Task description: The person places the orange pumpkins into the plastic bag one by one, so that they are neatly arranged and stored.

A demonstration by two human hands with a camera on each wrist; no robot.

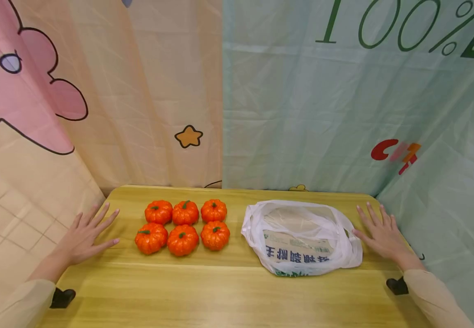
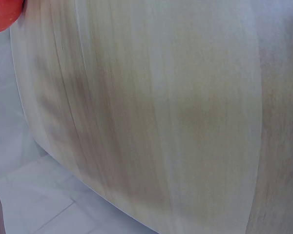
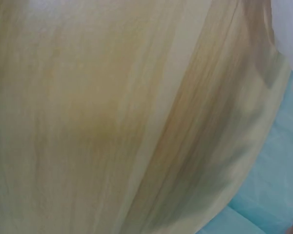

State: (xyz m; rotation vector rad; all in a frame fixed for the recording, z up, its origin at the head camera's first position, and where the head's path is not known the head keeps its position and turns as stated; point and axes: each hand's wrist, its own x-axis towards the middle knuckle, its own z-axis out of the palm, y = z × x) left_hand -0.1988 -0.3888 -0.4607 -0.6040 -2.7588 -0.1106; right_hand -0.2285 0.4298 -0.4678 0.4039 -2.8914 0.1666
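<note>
My left hand (image 1: 83,239), fingers spread and straight, hovers by the table's left edge with nothing in it. Just right of it, small orange pumpkins (image 1: 151,238) with green stems sit in two rows of three. One pumpkin (image 2: 2,13) peeks into the corner of the left wrist view. At the other side, my right hand (image 1: 382,234) is likewise spread and holds nothing, its thumb tip close to a white plastic bag (image 1: 349,250). Inside the bag's open mouth lies a beige printed package (image 1: 298,243); part of the package is hidden by the plastic.
Light wood tabletop (image 1: 220,296) has rounded far corners. Behind it hangs a printed fabric curtain (image 1: 286,114), which also runs down the right side. Black brackets (image 1: 62,298) show near both forearms at the table's sides.
</note>
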